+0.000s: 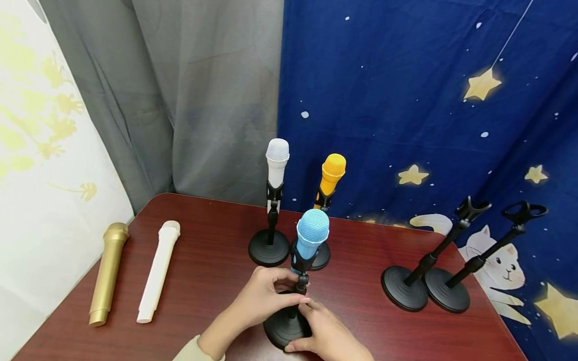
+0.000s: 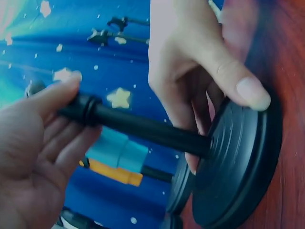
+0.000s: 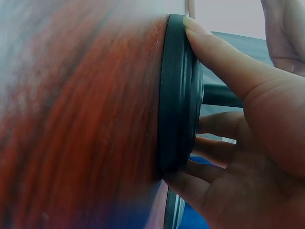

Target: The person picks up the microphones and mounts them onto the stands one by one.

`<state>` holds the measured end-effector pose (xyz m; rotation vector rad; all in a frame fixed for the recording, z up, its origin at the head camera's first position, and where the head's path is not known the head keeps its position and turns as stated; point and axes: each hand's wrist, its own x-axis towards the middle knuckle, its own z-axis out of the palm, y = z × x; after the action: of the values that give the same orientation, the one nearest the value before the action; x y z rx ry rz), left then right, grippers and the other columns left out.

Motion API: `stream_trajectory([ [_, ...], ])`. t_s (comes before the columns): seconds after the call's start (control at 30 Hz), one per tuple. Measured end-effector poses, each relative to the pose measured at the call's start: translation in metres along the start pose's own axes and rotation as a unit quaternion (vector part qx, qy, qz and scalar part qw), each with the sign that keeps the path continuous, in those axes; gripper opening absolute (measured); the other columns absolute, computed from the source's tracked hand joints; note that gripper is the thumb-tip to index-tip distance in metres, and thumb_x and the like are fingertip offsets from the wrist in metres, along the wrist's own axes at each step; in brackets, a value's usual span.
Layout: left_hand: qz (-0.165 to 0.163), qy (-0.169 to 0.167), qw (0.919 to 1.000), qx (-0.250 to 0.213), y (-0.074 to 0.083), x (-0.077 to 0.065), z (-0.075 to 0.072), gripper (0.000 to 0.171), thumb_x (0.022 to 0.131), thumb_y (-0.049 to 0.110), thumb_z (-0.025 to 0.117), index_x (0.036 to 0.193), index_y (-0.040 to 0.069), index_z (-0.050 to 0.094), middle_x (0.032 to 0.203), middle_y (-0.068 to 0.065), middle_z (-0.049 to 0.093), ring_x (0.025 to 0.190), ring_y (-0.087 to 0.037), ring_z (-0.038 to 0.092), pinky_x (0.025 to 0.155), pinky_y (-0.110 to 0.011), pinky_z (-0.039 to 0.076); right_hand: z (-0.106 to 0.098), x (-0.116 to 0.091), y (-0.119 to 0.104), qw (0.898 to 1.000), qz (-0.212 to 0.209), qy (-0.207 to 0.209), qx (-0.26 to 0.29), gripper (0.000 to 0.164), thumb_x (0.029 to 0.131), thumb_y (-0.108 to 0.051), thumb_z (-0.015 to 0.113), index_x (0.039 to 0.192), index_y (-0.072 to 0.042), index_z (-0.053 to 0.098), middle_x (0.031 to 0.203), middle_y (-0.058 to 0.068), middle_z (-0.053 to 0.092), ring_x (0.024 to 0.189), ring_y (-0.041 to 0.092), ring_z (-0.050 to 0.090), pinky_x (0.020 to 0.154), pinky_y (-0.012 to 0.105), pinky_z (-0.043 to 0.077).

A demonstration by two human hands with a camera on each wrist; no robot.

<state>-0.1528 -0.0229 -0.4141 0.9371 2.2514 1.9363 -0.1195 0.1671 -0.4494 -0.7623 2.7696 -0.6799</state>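
Note:
A light blue microphone (image 1: 312, 230) sits tilted in the clip of a black microphone stand (image 1: 287, 328) at the table's near middle. Around the upper pole of that stand, just under the clip, my left hand (image 1: 266, 296) holds with thumb and fingers. Lower down, my right hand (image 1: 331, 333) grips the round base (image 3: 178, 105), thumb at its near rim and fingers across the other side. In the left wrist view the pole (image 2: 147, 129) runs between both hands. The right wrist view has the base standing close against the tabletop.
Behind stand a white microphone (image 1: 276, 165) and a yellow-orange microphone (image 1: 332, 173), each on a black stand. A gold microphone (image 1: 108, 273) and another white microphone (image 1: 159, 271) lie at left on the red-brown table (image 1: 203, 281). Two stands (image 1: 404, 288) (image 1: 447, 291) with bare clips are at right.

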Motion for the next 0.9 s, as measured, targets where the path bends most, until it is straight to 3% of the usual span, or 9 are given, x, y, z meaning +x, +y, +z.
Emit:
stream_trajectory([
  [0.1, 0.010, -0.019, 0.9994, -0.028, -0.003, -0.001, -0.001, 0.025, 0.081, 0.017, 0.076, 0.104, 0.008, 0.071, 0.100, -0.006, 0.074, 0.091, -0.010, 0.070, 0.081, -0.026, 0.056, 0.000, 0.000, 0.000, 1.000, 0.003, -0.007, 0.003, 0.086, 0.074, -0.060, 0.071, 0.140, -0.011, 0.048, 0.142, 0.013, 0.049, 0.125, 0.027, 0.053, 0.095, 0.041, 0.049],
  [0.17, 0.032, 0.007, 0.9994, -0.013, -0.004, -0.003, 0.003, 0.025, 0.082, 0.020, 0.076, 0.104, 0.010, 0.071, 0.100, -0.005, 0.073, 0.090, -0.010, 0.070, 0.080, -0.026, 0.056, 0.000, 0.000, 0.001, 1.000, 0.002, -0.005, 0.007, 0.086, 0.074, -0.060, 0.071, 0.142, -0.012, 0.047, 0.143, 0.012, 0.048, 0.125, 0.027, 0.053, 0.095, 0.041, 0.049],
  [0.23, 0.060, 0.061, 0.9959, 0.028, -0.003, -0.007, 0.011, 0.027, 0.079, 0.024, 0.078, 0.103, 0.013, 0.071, 0.097, -0.001, 0.073, 0.086, -0.007, 0.070, 0.077, -0.025, 0.057, 0.001, -0.001, 0.001, 1.000, -0.001, 0.005, 0.013, 0.085, 0.073, -0.059, 0.072, 0.142, -0.015, 0.047, 0.142, 0.009, 0.049, 0.123, 0.024, 0.053, 0.095, 0.040, 0.049],
  [0.3, 0.081, 0.132, 0.9840, 0.088, -0.002, -0.010, 0.022, 0.028, 0.076, 0.029, 0.081, 0.099, 0.018, 0.070, 0.093, 0.004, 0.072, 0.082, -0.003, 0.069, 0.072, -0.021, 0.057, 0.002, -0.002, 0.002, 1.000, -0.008, 0.018, 0.016, 0.083, 0.073, -0.059, 0.073, 0.141, -0.018, 0.048, 0.139, 0.005, 0.051, 0.121, 0.021, 0.054, 0.094, 0.037, 0.049],
  [0.4, 0.082, 0.223, 0.9568, 0.167, 0.000, -0.013, 0.035, 0.032, 0.070, 0.034, 0.085, 0.095, 0.024, 0.068, 0.088, 0.013, 0.069, 0.076, 0.002, 0.067, 0.068, -0.014, 0.054, 0.003, -0.003, 0.002, 0.999, -0.020, 0.033, 0.022, 0.081, 0.073, -0.058, 0.073, 0.140, -0.020, 0.049, 0.136, 0.001, 0.053, 0.118, 0.016, 0.054, 0.093, 0.034, 0.048],
  [0.5, 0.069, 0.272, 0.9362, 0.211, 0.002, -0.013, 0.044, 0.034, 0.066, 0.033, 0.087, 0.090, 0.025, 0.064, 0.085, 0.016, 0.065, 0.074, 0.005, 0.064, 0.067, -0.010, 0.051, 0.004, -0.002, 0.003, 0.999, -0.023, 0.032, 0.027, 0.081, 0.073, -0.059, 0.072, 0.140, -0.020, 0.048, 0.136, 0.001, 0.054, 0.118, 0.015, 0.054, 0.093, 0.033, 0.049],
  [0.63, 0.066, 0.295, 0.9238, 0.236, 0.003, -0.012, 0.048, 0.036, 0.064, 0.032, 0.089, 0.085, 0.023, 0.060, 0.082, 0.014, 0.063, 0.073, 0.007, 0.062, 0.066, -0.008, 0.050, 0.003, -0.001, 0.003, 0.999, -0.019, 0.026, 0.029, 0.082, 0.072, -0.059, 0.072, 0.140, -0.018, 0.049, 0.137, 0.002, 0.053, 0.119, 0.016, 0.054, 0.094, 0.034, 0.049],
  [0.83, 0.086, 0.294, 0.9081, 0.286, 0.004, -0.013, 0.045, 0.034, 0.064, 0.030, 0.089, 0.082, 0.022, 0.062, 0.077, 0.013, 0.064, 0.069, 0.007, 0.060, 0.062, -0.008, 0.047, 0.003, -0.001, 0.003, 0.999, -0.022, 0.027, 0.026, 0.083, 0.073, -0.059, 0.072, 0.141, -0.018, 0.048, 0.140, 0.004, 0.050, 0.122, 0.018, 0.053, 0.096, 0.035, 0.048],
  [0.9, 0.088, 0.287, 0.9090, 0.289, 0.005, -0.013, 0.044, 0.032, 0.063, 0.029, 0.089, 0.081, 0.021, 0.063, 0.076, 0.013, 0.064, 0.068, 0.007, 0.060, 0.061, -0.008, 0.047, 0.002, -0.001, 0.003, 0.999, -0.022, 0.027, 0.025, 0.083, 0.073, -0.059, 0.072, 0.141, -0.018, 0.047, 0.141, 0.004, 0.050, 0.122, 0.019, 0.053, 0.096, 0.035, 0.048],
])
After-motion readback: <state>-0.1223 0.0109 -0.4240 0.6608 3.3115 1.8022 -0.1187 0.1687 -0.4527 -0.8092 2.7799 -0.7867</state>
